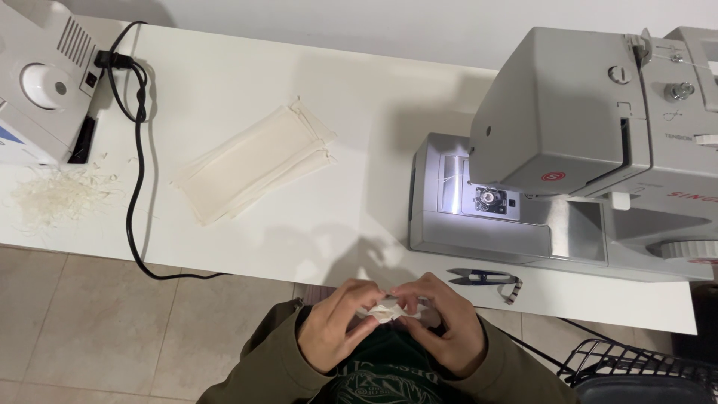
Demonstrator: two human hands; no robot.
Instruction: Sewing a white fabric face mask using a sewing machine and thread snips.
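Seen from above, a person sits at a white bench (247, 247), both hands drawn close to the chest just below the bench's near edge. The left hand (336, 322) and right hand (441, 322) meet with fingers curled tight, together pinching a small cream fabric piece (385, 310). The piece looks crumpled or folded, pale and soft; most of it is hidden between the fingers, so its full shape cannot be told.

A grey sewing machine (583, 150) stands on the bench ahead and to the right, its lamp lighting the needle area (490, 200). Blue-handled thread snips (482, 278) lie on the bench just beside the machine's front, near the right hand. A stack of cream fabric pieces (258, 161) lies at an angle in the middle of the bench. At the far left sits a second white machine (45, 82), with a black power cord (134, 187) trailing over the bench edge and a heap of pale thread trimmings (60, 196) beside it.

The piece is held off the bench above the lap, so it could likely slip from so small a pinch and drop to the tiled floor (90, 329). The snips lie close to the bench edge, and a stray sleeve might knock them off.
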